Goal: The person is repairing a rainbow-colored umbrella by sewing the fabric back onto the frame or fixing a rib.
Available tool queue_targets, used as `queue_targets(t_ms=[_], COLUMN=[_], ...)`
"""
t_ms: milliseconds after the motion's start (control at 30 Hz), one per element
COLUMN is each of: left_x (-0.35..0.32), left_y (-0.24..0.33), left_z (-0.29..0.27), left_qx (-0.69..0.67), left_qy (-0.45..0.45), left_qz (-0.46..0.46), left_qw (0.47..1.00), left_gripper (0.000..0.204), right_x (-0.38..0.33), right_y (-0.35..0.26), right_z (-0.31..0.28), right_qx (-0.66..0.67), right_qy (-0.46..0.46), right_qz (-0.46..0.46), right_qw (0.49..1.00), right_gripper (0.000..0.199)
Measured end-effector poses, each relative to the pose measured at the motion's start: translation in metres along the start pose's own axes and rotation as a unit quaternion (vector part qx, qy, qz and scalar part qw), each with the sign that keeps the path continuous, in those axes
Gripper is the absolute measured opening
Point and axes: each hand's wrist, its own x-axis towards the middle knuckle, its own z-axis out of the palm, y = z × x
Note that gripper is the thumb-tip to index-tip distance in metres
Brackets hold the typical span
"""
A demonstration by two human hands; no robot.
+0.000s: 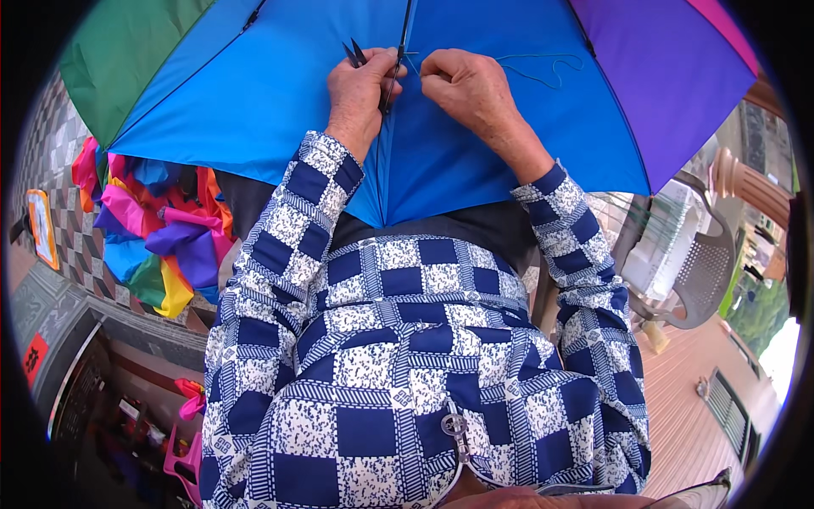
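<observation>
An open multicoloured umbrella spreads across my lap, its inside facing me, with blue panels in the middle. My left hand is closed around dark thread snips, their pointed blades sticking up past the fingers. Its thumb and fingertips also pinch a black umbrella rib at the seam between two blue panels. Just right of that rib, my right hand is closed in a pinch on a fine thread. The loose blue-green thread trails in a loop over the right blue panel. Whether a needle is in the right fingers I cannot tell.
Left of my lap lies a heap of multicoloured fabric on the tiled floor. A grey plastic chair holding a pale bundle stands at the right. A pink plastic stool or basket shows at the lower left.
</observation>
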Motion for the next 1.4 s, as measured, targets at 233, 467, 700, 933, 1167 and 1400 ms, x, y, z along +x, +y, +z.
queue_targets(t_ms=[233, 467, 700, 933, 1167, 1400], left_x=[0.001, -0.002, -0.002, 0.0, 0.0, 0.001], left_y=[0.0, 0.001, 0.002, 0.001, -0.001, -0.002], left_z=[0.001, 0.002, 0.001, -0.001, 0.0, 0.0], left_qx=[-0.011, 0.004, 0.013, 0.01, 0.004, -0.002], left_qy=[0.0, 0.001, -0.011, -0.016, -0.007, -0.004], left_qz=[0.0, 0.004, 0.003, 0.002, 0.006, 0.006], left_qw=[1.0, 1.0, 1.0, 1.0, 1.0, 1.0], left_gripper=[0.014, 0.014, 0.015, 0.014, 0.014, 0.013], right_x=[-0.001, 0.009, 0.016, 0.01, -0.01, -0.016], right_y=[-0.005, -0.018, -0.021, -0.01, 0.006, 0.006], right_z=[-0.005, -0.014, -0.018, -0.025, -0.004, 0.012], right_qx=[0.0, 0.08, 0.253, 0.129, -0.045, -0.172], right_qy=[0.001, 0.009, -0.004, -0.052, -0.011, -0.066], right_qz=[-0.046, 0.002, 0.065, 0.032, -0.069, -0.022], right_qw=[0.999, 0.997, 0.965, 0.99, 0.997, 0.983], right_gripper=[0.009, 0.023, 0.026, 0.019, 0.012, 0.01])
